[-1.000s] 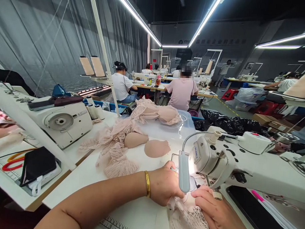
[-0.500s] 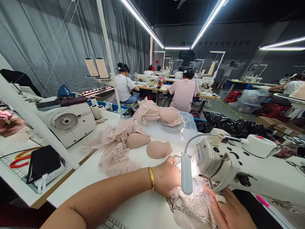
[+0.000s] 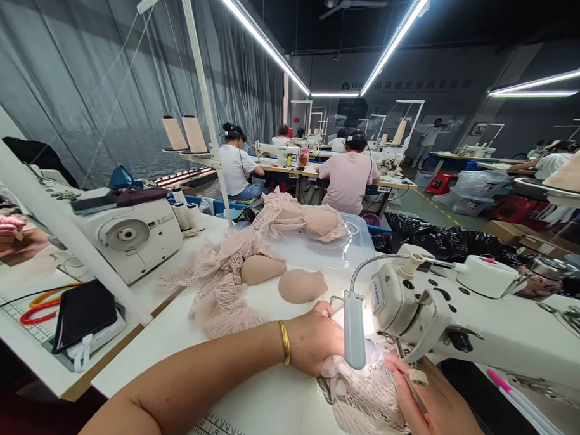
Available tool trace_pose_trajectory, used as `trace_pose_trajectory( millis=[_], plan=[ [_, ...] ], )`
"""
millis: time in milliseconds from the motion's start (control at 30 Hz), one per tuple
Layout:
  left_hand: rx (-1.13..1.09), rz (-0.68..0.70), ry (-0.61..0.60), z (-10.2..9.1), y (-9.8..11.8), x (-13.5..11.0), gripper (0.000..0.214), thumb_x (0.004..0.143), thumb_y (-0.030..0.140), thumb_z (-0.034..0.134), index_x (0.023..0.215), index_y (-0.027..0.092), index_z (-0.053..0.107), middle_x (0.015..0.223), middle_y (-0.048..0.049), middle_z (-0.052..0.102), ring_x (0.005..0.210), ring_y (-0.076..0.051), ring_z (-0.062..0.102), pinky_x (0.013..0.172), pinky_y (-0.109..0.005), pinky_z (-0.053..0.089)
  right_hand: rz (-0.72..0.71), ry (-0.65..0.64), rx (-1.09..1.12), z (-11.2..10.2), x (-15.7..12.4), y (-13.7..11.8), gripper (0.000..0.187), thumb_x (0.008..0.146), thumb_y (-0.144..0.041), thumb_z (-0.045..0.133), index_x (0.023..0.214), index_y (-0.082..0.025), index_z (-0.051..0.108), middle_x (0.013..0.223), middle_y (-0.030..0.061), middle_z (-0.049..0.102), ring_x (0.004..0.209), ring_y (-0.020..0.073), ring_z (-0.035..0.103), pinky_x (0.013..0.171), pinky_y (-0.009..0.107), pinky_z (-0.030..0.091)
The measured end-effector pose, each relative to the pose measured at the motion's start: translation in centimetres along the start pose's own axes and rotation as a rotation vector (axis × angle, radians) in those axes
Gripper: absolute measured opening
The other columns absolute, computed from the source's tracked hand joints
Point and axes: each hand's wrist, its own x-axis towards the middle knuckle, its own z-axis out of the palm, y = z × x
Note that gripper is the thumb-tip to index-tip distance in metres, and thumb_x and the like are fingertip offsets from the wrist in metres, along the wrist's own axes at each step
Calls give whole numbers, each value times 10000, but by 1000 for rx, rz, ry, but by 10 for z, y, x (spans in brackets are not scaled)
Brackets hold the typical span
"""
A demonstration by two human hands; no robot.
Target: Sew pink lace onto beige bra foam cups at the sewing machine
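Under the sewing machine head (image 3: 396,304) lies a bunched piece of beige lace fabric (image 3: 366,401), lit by a small grey lamp (image 3: 355,334). My left hand (image 3: 314,339), with a gold bangle at the wrist, is curled on the lace's left side; the lamp hides most of its fingertips. On the right, my right hand (image 3: 443,400) grips the lace close to the needle area, and one finger wears a pale band (image 3: 417,377). The needle point itself is hidden. Two beige moulded bra cups (image 3: 303,286) lie on the table beyond my left hand.
More beige lace (image 3: 225,282) is heaped left of the cups. A padded lace bra (image 3: 302,218) rests on a clear plastic bin (image 3: 358,242). A thread stand pole (image 3: 206,94) rises at left, near a phone (image 3: 85,315). Another person's hands (image 3: 1,233) show at far left.
The view has tilted up slightly. My right fingers and the lace have shifted a little by the needle; my left hand stays nearly in place.
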Motion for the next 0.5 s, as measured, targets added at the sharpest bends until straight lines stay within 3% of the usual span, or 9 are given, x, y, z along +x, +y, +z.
trace_pose_trajectory(
  millis=[133,300,400,500],
  plan=[
    [29,-91,-28,-6,9,-4,189,885,265,591,1037,257,702,1092,-57,716,965,-262,614,995,-529,320,-127,-7,48,-4,6,-12,222,1080,-260,451,1216,-228,623,977,18,803,866,198,765,862,324,549],
    [137,-289,-99,-5,27,-1,343,848,455,612,1037,181,697,996,-131,643,871,-292,556,836,-477,357,-158,-133,83,6,8,-20,241,1094,-383,499,1230,-219,613,1042,32,778,934,207,738,831,335,543],
    [122,-299,-119,-7,36,1,384,851,481,618,1049,157,677,1030,-142,647,889,-294,560,846,-464,353,-73,-253,76,20,0,-19,178,1109,-330,458,1069,-264,618,914,-2,717,780,178,686,681,300,515],
    [119,-308,-141,-11,40,1,384,900,487,594,1099,166,663,1055,-139,654,912,-298,573,846,-458,346,-12,-316,49,31,-10,-16,270,1101,-235,418,881,-268,570,783,-16,608,677,167,615,603,288,449]
  ],
)
